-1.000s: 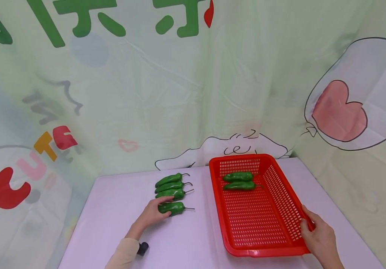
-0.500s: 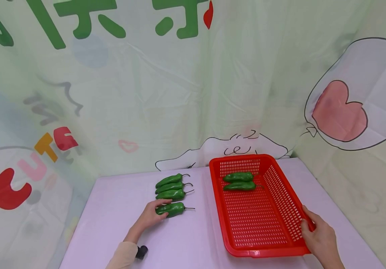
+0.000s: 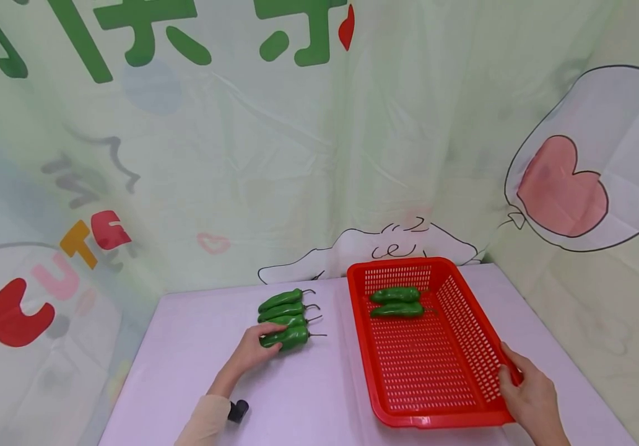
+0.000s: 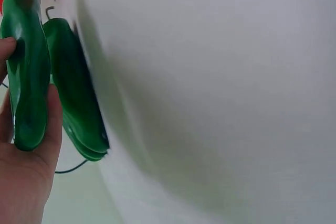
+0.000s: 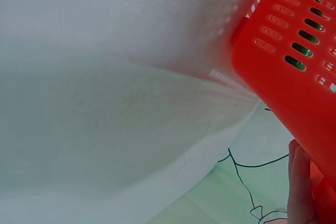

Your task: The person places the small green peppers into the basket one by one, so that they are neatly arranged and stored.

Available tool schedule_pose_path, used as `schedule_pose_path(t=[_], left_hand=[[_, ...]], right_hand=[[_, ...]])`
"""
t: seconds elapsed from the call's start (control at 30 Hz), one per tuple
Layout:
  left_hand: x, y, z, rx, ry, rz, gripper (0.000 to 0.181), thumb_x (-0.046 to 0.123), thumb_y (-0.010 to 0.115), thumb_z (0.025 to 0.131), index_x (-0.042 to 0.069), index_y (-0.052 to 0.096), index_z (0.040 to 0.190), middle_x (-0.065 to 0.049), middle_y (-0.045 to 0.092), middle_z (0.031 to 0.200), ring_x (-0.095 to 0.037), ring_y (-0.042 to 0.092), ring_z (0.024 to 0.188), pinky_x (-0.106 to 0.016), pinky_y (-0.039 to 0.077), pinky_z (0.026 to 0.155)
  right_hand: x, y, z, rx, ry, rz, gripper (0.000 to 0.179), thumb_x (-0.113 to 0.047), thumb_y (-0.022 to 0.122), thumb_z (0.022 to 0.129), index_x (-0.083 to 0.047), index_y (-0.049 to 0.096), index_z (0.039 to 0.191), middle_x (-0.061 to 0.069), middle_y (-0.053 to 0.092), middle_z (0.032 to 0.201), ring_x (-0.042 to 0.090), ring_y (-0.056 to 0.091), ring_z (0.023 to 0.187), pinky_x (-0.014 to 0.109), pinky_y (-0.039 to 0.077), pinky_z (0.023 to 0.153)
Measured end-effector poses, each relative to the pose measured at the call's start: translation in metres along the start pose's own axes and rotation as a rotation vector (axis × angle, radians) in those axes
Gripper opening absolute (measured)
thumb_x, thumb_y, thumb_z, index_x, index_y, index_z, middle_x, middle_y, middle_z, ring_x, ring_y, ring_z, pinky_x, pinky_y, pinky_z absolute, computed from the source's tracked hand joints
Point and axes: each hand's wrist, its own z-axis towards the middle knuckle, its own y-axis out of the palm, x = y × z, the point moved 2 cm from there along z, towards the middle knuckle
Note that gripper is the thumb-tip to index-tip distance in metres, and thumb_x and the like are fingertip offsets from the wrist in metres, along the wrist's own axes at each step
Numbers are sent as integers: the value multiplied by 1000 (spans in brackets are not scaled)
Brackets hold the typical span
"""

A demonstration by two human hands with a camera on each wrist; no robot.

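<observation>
My left hand (image 3: 254, 348) pinches a long green pepper (image 3: 293, 337) between thumb and fingers, its stem pointing right. In the left wrist view that pepper (image 4: 29, 77) sits between thumb and fingers, with other peppers (image 4: 73, 82) just beyond. Behind it in the head view, several more green peppers (image 3: 280, 301) lie side by side, the closest one partly covered by my fingers. A red plastic basket (image 3: 372, 390) stands to the right, with two green peppers (image 3: 397, 309) at its far end. My right hand (image 3: 532, 396) grips the basket's right rim near the front corner.
The table has a pale lilac cover (image 3: 308, 396). A printed curtain (image 3: 275, 155) hangs behind the table and along both sides. The basket's far rim is close to the back curtain. A black strap piece (image 3: 238, 411) shows at my left wrist.
My left hand first slid slightly left along the nearest pepper, then shifted it away from me, up against the row. The right hand and basket have stayed put.
</observation>
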Motion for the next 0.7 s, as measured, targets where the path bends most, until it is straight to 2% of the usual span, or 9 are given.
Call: schedule_pose_path(t=[0.13, 0.2, 0.27, 0.43, 0.6, 0.7], left_hand=[[8, -3, 5, 0, -2, -20, 35, 5, 74, 82, 6, 72, 116, -6, 70, 114, -28, 61, 113, -48, 46, 99], [12, -3, 9, 3, -8, -23, 35, 6, 74, 82, 8, 72, 117, -5, 69, 114, -28, 61, 113, -48, 45, 99], [17, -4, 12, 8, -14, -31, 35, 6, 73, 82, 8, 72, 117, -5, 69, 115, -28, 61, 113, -50, 44, 99], [28, -4, 18, 27, -20, -16, 34, 4, 73, 82, 8, 72, 116, -4, 70, 115, -27, 61, 114, -51, 44, 100], [38, -3, 29, 45, -26, -47, 34, 5, 74, 83, 11, 73, 116, -5, 69, 118, -29, 58, 118, -52, 43, 101], [48, -2, 40, 49, -35, -75, 34, 7, 73, 84, 12, 72, 118, -7, 67, 121, -32, 56, 120, -54, 42, 100]], right_hand=[[1, 1, 0, 10, -14, 5, 47, -2, 54, 90, 12, 50, 135, 39, 54, 124, 47, 57, 102, 49, 52, 72], [1, 1, 1, 7, -15, 0, 47, -3, 54, 90, 12, 50, 135, 39, 54, 125, 47, 57, 102, 44, 53, 70], [2, 1, 0, 5, -16, 1, 47, -3, 54, 91, 12, 50, 135, 39, 53, 125, 47, 57, 102, 44, 52, 70], [2, 2, 0, 2, -28, 8, 47, -1, 55, 90, 12, 50, 135, 40, 53, 125, 49, 57, 102, 55, 50, 76], [0, 0, 1, -2, -29, 2, 47, -2, 55, 90, 12, 50, 135, 40, 53, 124, 46, 58, 99, 46, 51, 69], [1, 0, 1, 7, -39, 0, 46, -1, 55, 90, 12, 51, 134, 40, 53, 123, 47, 58, 98, 45, 50, 68]])
